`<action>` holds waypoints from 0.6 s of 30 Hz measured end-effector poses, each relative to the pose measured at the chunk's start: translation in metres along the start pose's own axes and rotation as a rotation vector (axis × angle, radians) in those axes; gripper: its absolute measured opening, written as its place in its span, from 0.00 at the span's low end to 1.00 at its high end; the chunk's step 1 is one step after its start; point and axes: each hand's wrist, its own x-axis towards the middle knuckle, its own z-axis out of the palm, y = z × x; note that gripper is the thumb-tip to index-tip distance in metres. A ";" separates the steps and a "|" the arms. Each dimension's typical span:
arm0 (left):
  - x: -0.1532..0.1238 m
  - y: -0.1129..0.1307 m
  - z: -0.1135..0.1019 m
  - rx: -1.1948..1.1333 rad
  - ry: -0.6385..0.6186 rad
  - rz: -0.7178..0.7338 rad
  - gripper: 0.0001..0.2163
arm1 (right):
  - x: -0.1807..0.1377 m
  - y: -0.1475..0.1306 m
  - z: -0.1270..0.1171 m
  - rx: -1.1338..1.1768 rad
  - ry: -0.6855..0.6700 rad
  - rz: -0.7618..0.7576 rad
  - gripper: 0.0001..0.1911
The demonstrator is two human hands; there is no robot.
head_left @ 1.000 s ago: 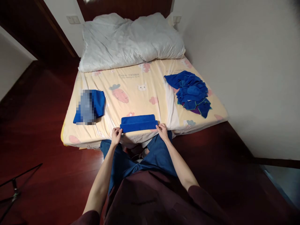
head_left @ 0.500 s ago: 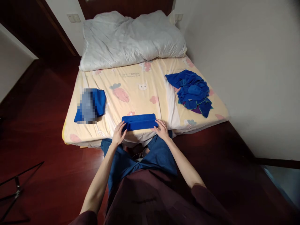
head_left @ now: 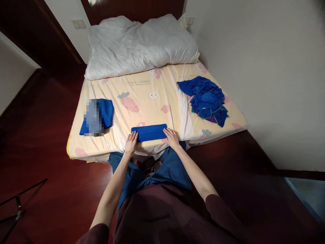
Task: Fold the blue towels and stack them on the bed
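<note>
step: likely flattening folded cloth (head_left: pixel 151 133) on bed (head_left: pixel 149 110) | left hand (head_left: pixel 131 142), right hand (head_left: pixel 172 138): grip loosely spread, pressing ends, clasping nothing | next: probably even pinch for folding

The left hand (head_left: pixel 131 142) hides one near corner of the folded blue cloth (head_left: pixel 149 133), the right hand (head_left: pixel 171 137) hides the other! Over left, pixelation (head_left: pixel 93 117) swallows part of the blue bundle (head_left: pixel 108 112) (no telling what's beneath), the black stand (head_left: pixel 18 202) runs off the edge, and the bedsheet's smallest print (head_left: pixel 140 84) defies reading.
</note>
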 end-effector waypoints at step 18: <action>-0.041 -0.029 -0.010 -0.424 0.162 -0.146 0.18 | -0.028 0.017 0.009 0.402 0.181 0.196 0.32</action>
